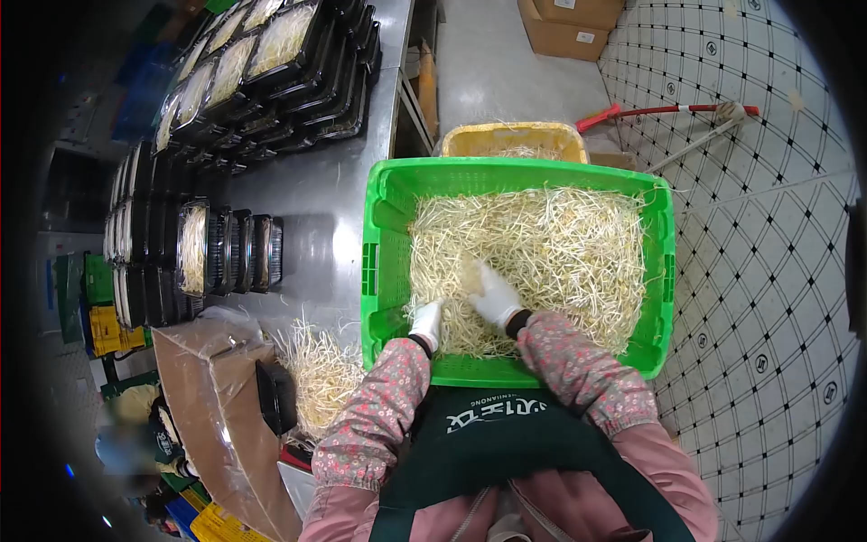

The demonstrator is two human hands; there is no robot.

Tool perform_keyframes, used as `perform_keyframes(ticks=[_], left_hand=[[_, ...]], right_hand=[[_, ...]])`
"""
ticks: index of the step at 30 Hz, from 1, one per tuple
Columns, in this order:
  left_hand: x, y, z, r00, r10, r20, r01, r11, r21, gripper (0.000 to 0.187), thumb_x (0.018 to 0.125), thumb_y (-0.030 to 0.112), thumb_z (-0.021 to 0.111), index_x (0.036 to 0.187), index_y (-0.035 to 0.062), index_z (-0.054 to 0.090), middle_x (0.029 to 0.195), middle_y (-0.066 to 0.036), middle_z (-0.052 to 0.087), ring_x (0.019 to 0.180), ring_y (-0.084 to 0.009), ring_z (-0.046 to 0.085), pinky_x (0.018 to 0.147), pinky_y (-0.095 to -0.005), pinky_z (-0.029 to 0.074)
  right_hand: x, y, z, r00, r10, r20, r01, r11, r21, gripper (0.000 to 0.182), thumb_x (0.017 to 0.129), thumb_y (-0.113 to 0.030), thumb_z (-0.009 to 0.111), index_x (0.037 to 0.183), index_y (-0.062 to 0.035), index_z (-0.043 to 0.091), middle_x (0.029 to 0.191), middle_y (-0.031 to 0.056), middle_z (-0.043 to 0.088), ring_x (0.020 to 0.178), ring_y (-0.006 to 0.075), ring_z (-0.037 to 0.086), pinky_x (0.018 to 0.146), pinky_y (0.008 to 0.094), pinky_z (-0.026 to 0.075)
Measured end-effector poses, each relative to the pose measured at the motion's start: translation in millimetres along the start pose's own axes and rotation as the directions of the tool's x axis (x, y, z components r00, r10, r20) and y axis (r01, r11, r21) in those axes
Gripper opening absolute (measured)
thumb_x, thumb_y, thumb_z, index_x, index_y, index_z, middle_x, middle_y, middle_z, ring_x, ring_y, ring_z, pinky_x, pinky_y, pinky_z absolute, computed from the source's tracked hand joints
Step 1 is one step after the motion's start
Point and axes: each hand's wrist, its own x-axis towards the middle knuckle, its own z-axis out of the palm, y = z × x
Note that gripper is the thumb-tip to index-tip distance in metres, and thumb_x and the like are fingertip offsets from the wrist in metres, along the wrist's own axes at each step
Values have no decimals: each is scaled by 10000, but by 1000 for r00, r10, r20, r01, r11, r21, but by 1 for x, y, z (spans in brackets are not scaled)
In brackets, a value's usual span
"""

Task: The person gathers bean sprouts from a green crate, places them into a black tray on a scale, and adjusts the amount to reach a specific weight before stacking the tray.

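A green plastic crate (518, 172) in front of me holds a thick layer of pale bean sprouts (578, 253). Both my hands wear white gloves and are inside it. My left hand (427, 323) is at the crate's near left, its fingers curled into sprouts. Slightly farther in, my right hand (495, 296) reaches down onto the sprouts with its fingers apart; the blurred fingertips are partly lost among the strands. To the left, a loose heap of sprouts (325, 384) lies beside a black plastic tray (275, 397) tilted on its side.
Stacked black trays of sprouts (284, 45) stand on the steel table (339, 172), with more trays (194, 248) nearer. A yellow crate (515, 129) sits behind the green one. Cardboard (217, 406), boxes (569, 27) and a red-handled tool (668, 110) surround me; another person (135, 443) is at lower left.
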Motion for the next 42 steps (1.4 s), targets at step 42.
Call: perform_keyframes(ticks=[42], left_hand=[[-10,105,7,742,493,455,-661,424,619,342,945,258,454,1165,28,577,1011,-237,614,974,-431,559,880,-496,445]], right_hand=[[89,-14,1,887,-346,307,462,668,-583,332,927,-336,517,1054,-43,606,1042,137,629,994,320,601,831,448,471]])
